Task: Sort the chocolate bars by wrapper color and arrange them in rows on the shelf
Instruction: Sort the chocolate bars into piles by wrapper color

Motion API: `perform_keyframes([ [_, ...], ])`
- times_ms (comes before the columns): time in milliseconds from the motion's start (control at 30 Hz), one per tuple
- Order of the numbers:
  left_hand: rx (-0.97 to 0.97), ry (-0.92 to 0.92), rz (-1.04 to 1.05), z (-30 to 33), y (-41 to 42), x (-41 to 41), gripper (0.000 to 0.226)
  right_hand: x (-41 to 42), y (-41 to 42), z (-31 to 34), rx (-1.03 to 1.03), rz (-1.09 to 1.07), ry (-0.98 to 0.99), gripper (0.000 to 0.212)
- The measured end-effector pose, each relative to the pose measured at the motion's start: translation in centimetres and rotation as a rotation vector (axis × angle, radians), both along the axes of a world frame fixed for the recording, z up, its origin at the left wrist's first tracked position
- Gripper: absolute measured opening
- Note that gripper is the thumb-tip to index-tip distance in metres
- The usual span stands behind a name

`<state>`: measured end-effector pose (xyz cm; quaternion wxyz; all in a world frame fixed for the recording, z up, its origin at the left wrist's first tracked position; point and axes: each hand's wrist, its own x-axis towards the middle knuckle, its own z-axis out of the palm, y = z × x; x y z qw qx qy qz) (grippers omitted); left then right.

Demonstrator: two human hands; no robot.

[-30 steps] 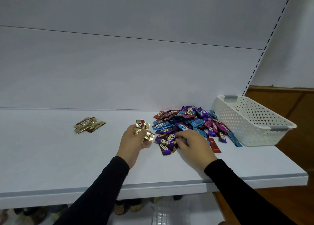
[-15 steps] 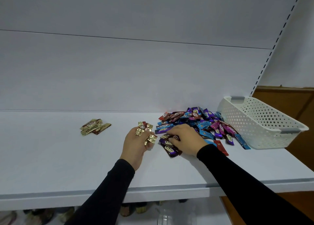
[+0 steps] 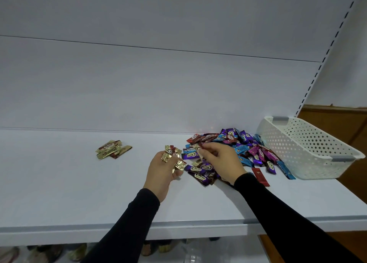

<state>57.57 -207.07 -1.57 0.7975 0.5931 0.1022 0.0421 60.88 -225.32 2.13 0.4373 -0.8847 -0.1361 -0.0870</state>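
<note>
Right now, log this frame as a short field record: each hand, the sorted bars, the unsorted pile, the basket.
left hand: grips several gold bars, held just above the shelf
right hand: over the pile's near left part, pinching a bar at its fingertips; colour unclear
sorted gold group: a few bars in a loose cluster on the shelf, to the left, no neat row yet
mixed pile: purple, blue, magenta and red bars, unsorted
white basket: at the shelf's right end, tilted, beside the pile
</note>
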Motion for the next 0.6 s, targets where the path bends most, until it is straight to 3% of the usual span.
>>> perform_keyframes([
  [133, 0.027, -0.015, -0.059, -0.1, -0.3, 0.0, 0.014, -0.3, 0.7, 0.1, 0.301, 0.058, 0.201, 0.008],
  [233, 0.025, -0.051, -0.106, 0.1, -0.6, -0.3, 0.013, -0.7, 2.1, -0.2, 0.408, 0.098, 0.318, 0.018],
  [433, 0.101, -0.091, -0.154, 0.0, -0.4, -0.5, 0.020, -0.6, 3.1, -0.3, 0.280, 0.055, 0.233, 0.009],
  [600, 0.039, -0.051, -0.035, 0.0, 0.0, -0.1, 0.016, 0.1, 0.1, 0.2, -0.285, 0.011, 0.073, 0.015],
])
